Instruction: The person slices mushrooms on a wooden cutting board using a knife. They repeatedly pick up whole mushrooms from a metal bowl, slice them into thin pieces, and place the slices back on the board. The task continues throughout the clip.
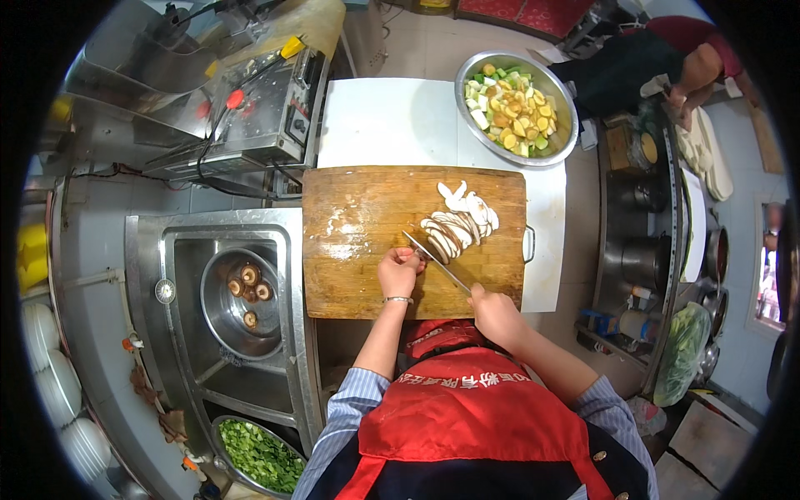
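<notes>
A wooden cutting board (356, 275) lies before me. My right hand (498, 312) grips the handle of a kitchen knife (440, 264), its blade slanting up and left across the board. Pinched by my left hand (400, 270), against the blade's near side, is a dark mushroom piece (421, 254), mostly hidden by fingers and knife. Sliced mushrooms (447, 235) with white flesh and brown edges lie fanned just beyond the blade. Paler mushroom slices (480, 212) spread farther back and right.
At left, whole mushrooms (250, 275) sit in a metal bowl (215, 325) inside a steel sink (169, 250). A basin of chopped greens (259, 453) stands nearer. Behind the board, a steel bowl (565, 147) holds cut vegetables. Another person (700, 69) works at far right.
</notes>
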The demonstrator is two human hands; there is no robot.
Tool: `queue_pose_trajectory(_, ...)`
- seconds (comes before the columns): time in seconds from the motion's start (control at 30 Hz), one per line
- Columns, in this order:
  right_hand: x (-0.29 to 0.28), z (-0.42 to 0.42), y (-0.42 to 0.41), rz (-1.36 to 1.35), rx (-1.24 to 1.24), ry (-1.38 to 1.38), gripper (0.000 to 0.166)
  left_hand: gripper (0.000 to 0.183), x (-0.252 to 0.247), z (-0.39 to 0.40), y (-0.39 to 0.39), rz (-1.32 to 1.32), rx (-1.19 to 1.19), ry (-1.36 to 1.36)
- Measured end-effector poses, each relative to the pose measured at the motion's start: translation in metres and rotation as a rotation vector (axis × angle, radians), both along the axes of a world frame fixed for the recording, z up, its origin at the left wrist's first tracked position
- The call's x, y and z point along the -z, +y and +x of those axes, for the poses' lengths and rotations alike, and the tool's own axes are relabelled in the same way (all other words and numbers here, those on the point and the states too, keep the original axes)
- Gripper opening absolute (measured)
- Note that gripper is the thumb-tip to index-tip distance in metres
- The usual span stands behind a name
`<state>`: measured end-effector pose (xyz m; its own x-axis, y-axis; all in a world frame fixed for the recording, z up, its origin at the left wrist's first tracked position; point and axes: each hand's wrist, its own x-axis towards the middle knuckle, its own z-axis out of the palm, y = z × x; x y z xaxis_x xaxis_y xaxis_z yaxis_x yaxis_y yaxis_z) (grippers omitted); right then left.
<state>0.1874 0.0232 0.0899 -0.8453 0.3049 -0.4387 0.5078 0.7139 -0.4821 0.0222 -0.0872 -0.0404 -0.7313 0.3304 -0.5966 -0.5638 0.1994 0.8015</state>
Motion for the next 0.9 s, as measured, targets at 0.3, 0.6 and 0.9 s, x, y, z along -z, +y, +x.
queue_pose_trajectory(0.3, 0.042, -0.008, -0.002, 0.013, 0.038, 0.064, 0.018, 0.009, -0.012, -0.006, 0.002, -0.043, 0.041, 0.023)
queue_pose_trajectory(0.6, 0.009, 0.021, 0.011, 0.005, 0.21, 0.216, 0.019, 0.027, -0.045, -0.01, 0.003, -0.377, 0.318, 0.43)
queue_pose_trajectory(0.9, -0.015, 0.037, 0.03, 0.152, 0.133, 0.356, 0.012, 0.021, -0.019, -0.027, -0.001, -0.272, 0.623, 0.836)
